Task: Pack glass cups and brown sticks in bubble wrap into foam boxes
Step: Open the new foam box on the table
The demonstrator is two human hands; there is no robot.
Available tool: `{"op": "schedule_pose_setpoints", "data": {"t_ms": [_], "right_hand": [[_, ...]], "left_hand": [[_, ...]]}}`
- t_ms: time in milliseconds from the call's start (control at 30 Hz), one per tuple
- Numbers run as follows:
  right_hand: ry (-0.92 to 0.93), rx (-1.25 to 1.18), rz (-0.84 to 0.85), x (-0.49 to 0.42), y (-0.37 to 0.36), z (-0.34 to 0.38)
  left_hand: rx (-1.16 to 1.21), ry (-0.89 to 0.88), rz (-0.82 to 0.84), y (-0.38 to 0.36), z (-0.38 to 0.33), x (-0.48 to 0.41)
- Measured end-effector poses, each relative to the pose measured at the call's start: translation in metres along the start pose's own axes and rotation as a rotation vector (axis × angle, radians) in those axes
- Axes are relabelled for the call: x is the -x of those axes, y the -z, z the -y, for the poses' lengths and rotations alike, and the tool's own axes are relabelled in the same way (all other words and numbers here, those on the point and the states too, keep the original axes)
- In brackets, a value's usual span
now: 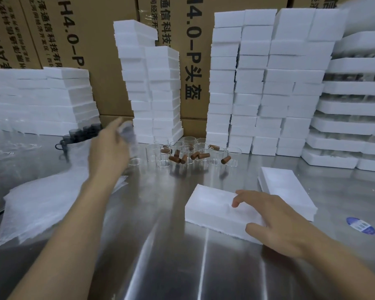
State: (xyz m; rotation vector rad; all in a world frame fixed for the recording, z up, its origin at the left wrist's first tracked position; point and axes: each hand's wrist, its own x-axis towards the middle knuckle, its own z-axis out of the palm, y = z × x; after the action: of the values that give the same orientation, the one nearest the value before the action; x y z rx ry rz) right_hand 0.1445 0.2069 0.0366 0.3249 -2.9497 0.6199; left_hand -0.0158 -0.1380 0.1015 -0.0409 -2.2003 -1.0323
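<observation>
Hands apart: left hand (108, 148), arm stretched forward, grips a blurred bubble-wrapped bundle (128, 134); right hand (279, 221), nearer, clasps the foam box (210, 210) between thumb and fingers.

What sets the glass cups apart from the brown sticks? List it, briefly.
The glass cups are clear; the brown sticks are opaque brown. The glass cups stand upright, mouths up; the brown sticks lie on their sides, pointing various ways. Each glass cup is wider than a brown stick. Both sit mixed in one cluster on the metal table.
</observation>
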Motion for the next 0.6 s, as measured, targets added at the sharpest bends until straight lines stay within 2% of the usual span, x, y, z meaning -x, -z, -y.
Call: {"op": "schedule_pose_setpoints", "data": {"t_ms": [100,200,400,467,600], "right_hand": [[-0.005,-0.033,0.004,0.002,0.003,-0.003],[-0.04,-0.073,0.009,0.003,0.005,-0.006],[-0.029,-0.082,-0.002,0.001,0.004,-0.012],[-0.029,-0.084,0.0,0.001,0.004,-0.013],[-0.022,-0.123,-0.008,0.0,0.004,-0.015]], "left_hand": [[0.111,-0.12,0.126,-0.032,-0.024,0.025],[0.068,-0.176,0.319,-0.062,-0.034,0.053],[-0.048,-0.105,0.779,-0.105,-0.021,0.091],[-0.143,-0.119,0.784,-0.11,-0.015,0.09],[-0.152,-0.144,0.651,-0.109,-0.011,0.081]]}}
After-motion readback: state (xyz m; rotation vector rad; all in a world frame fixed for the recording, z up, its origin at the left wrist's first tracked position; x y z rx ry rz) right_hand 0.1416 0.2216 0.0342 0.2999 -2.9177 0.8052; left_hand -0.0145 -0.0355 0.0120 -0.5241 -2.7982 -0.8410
